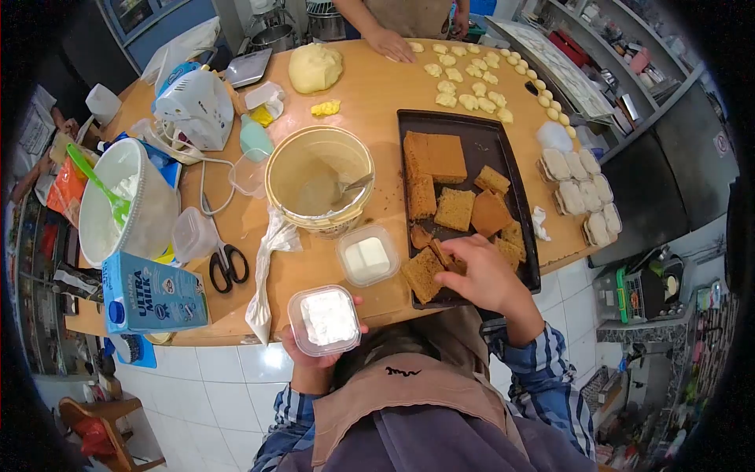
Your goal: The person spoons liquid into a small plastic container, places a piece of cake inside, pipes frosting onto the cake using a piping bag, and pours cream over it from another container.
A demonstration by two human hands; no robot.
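My left hand (305,355) holds a small clear plastic tub (324,321) from below, just off the table's front edge; a smooth white filling shows in it. Over the front of a dark baking tray (515,169), my right hand (484,274) is closed with its fingertips on a small piece of brown sponge cake (443,253). The tray bears a larger uncut block of cake (437,156) and several cut squares, such as one cake square (454,209) behind my hand. A second tub (368,256) with white content stands between the tray and my left hand.
A cream-coloured bucket (318,177) stands mid-table with a utensil inside. Leftward are a piping bag (271,267), scissors (229,268), a milk carton (153,293), a white bowl (130,200) and a hand mixer (195,106). Filled tubs (578,189) line the right edge. Another person's hand (391,45) touches dough pieces.
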